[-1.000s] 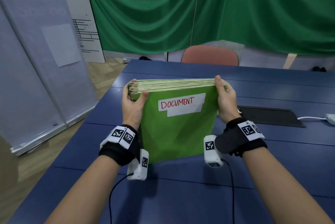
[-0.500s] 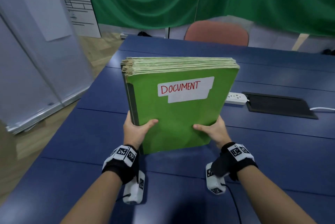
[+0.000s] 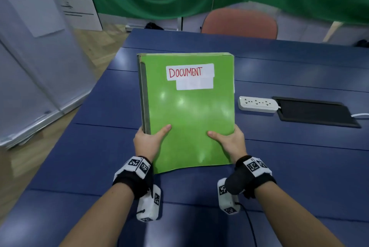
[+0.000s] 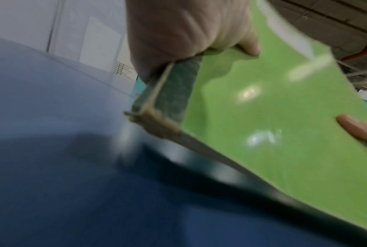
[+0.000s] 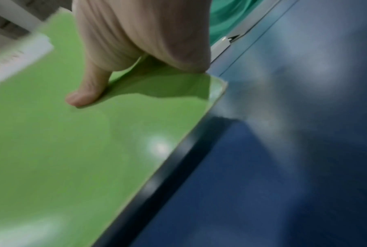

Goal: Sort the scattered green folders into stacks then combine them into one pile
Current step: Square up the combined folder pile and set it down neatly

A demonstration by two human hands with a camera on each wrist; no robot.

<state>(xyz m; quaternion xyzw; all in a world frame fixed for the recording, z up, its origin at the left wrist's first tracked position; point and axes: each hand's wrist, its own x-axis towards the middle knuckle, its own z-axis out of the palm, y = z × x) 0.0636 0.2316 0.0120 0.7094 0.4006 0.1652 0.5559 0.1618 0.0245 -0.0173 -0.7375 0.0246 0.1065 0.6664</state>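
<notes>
One thick pile of green folders (image 3: 189,114) lies nearly flat, its near edge raised a little above the blue table (image 3: 279,166). The top folder carries a white label reading DOCUMENT. My left hand (image 3: 148,140) grips the pile's near left corner, thumb on top, fingers hidden beneath. My right hand (image 3: 229,140) grips the near right side the same way. The left wrist view shows the pile (image 4: 273,125) and its dark spine held by the left hand (image 4: 188,33). In the right wrist view the right hand's (image 5: 136,41) thumb lies on the green cover (image 5: 72,150).
A white power strip (image 3: 257,103) and a black cable hatch (image 3: 315,111) lie on the table to the right of the pile. A pink chair (image 3: 239,23) stands at the far edge before a green curtain. The table's left edge drops to a wooden floor.
The pile stood upright with my hands at its top corners. My hands slid down to its near corners and the pile tipped away until it lies almost flat.
</notes>
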